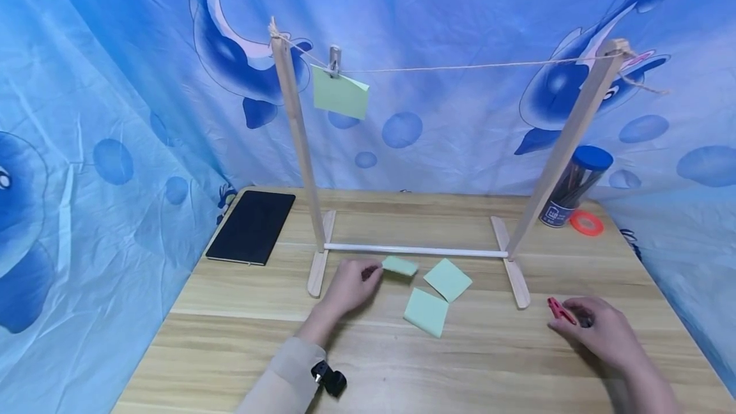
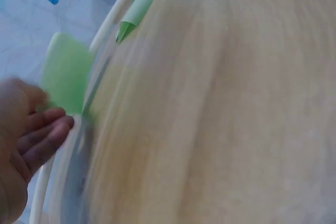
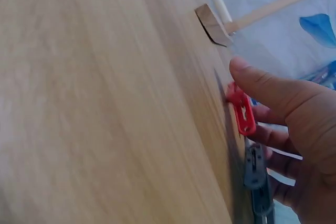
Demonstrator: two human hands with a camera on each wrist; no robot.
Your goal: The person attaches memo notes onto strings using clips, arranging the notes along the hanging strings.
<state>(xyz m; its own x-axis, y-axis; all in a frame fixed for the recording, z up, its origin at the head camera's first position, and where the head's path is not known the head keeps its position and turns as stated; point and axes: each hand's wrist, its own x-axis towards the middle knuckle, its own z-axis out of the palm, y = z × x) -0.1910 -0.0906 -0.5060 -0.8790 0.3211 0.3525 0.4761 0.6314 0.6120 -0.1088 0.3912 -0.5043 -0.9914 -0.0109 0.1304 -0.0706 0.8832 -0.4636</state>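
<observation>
My left hand [image 1: 352, 283] pinches the edge of a pale green paper note [image 1: 400, 266], which is raised off the table and blurred in the left wrist view. Two more green notes lie to its right, one square note [image 1: 448, 280] turned cornerwise and another note [image 1: 427, 312] nearer me. On the right of the table, my right hand [image 1: 600, 331] holds a red clip [image 1: 560, 310] between thumb and fingers. Grey clips [image 3: 255, 166] show beside its lower fingers; whether they are held or lie on the table I cannot tell.
A wooden frame with a post [image 1: 299, 139] at each side carries a string [image 1: 460, 68]. A metal clip [image 1: 335, 59] holds a green note [image 1: 340, 93] there. Behind stand a blue-lidded jar [image 1: 577, 184] and a red ring [image 1: 586, 223]; a black tablet [image 1: 252, 225] lies left.
</observation>
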